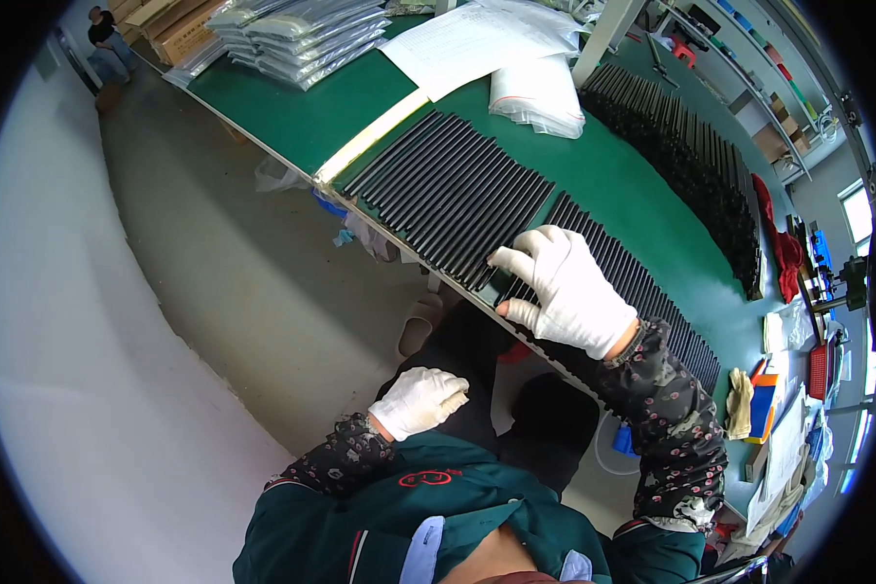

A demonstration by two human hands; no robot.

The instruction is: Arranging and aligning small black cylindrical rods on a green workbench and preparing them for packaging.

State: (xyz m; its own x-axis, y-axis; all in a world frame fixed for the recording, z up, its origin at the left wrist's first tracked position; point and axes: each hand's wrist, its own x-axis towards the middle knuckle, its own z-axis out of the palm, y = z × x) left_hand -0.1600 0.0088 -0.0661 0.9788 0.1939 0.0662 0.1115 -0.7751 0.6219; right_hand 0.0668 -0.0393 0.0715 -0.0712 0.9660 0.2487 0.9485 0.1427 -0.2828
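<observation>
On the green bench top lies a row of slim black rods (448,195), side by side near the front edge. A second row of black rods (642,282) continues to the right, with a narrow gap between the two. Over that gap is my right hand (569,297), in a white glove with bare fingertips. Its thumb and forefinger are curved and apart, close to the rod ends, and no rod shows clearly between them. My left hand (420,401), also gloved, rests over my lap with its fingers curled in. I see nothing sticking out of it.
Farther back stands a long dense bank of black rods (681,146), beside a red cloth (781,238). Paper sheets (467,44), white plastic bags (538,92) and stacked clear packs (302,39) lie at the far left. A person (110,44) is in the distance.
</observation>
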